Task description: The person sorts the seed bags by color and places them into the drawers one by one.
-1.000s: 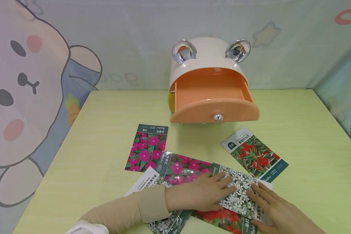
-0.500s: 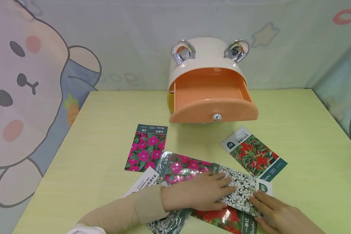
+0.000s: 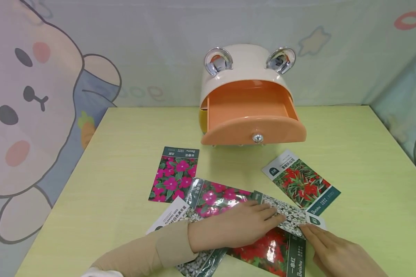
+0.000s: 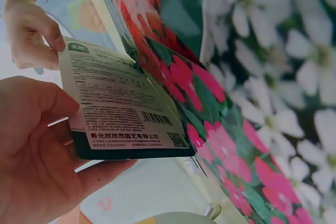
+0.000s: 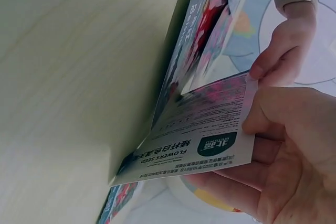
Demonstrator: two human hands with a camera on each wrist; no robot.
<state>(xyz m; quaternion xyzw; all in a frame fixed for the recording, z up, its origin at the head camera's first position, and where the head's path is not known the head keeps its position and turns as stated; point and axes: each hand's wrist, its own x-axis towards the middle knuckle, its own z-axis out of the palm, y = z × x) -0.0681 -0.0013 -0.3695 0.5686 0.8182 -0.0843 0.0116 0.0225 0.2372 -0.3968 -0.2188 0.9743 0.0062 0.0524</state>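
Note:
A seed packet with white flowers [image 3: 290,212] is tilted up along its near long edge, its printed back [image 4: 115,95] turned toward the wrist cameras. My left hand [image 3: 239,225] pinches it near the left end, thumb on the back and fingers beneath. At the right end, my right hand [image 3: 336,248] pinches it the same way, as the right wrist view shows at the label end [image 5: 218,142]. Below it lies a red-flower packet [image 3: 263,252], and behind the left hand a pink-flower packet [image 3: 215,198]. Another white-flower packet [image 3: 171,215] is partly covered by the left forearm.
Another pink-flower packet [image 3: 175,177] lies farther left on the pale table [image 3: 124,161], and a red-flower packet [image 3: 303,184] at right. Behind them stands a cream box with silver ears [image 3: 247,63]; its orange drawer [image 3: 228,132] is pulled out. A printed cloth [image 3: 166,42] hangs behind.
The white-flower packet lay flat under both hands; its near edge has risen, showing more of the red-flower packet. Both hands have changed from resting on it to pinching it.

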